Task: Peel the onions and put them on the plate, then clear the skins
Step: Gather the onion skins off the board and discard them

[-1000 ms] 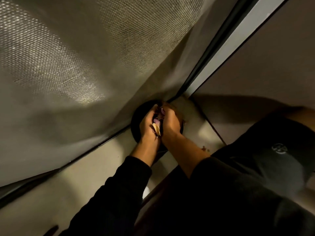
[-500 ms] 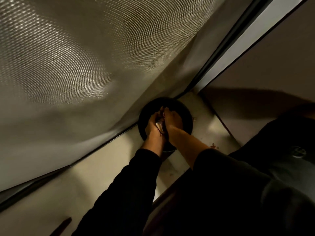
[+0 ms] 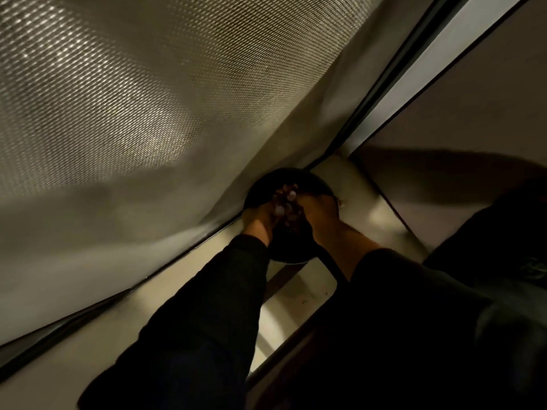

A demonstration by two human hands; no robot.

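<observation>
On a dim floor beside a mesh screen (image 3: pixel 124 93), both hands, left (image 3: pixel 260 217) and right (image 3: pixel 321 213), reach down into a black bin (image 3: pixel 313 180), cupped together, each grip curled round onion skins (image 3: pixel 285 202).

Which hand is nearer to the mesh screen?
Left. The left hand is over the screen-side part of the black bin, beside the mesh screen; the right hand is on the bin's far side, away from it.

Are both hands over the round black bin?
Yes, the left hand and the right hand are together above the black bin, with onion skins between them.
</observation>
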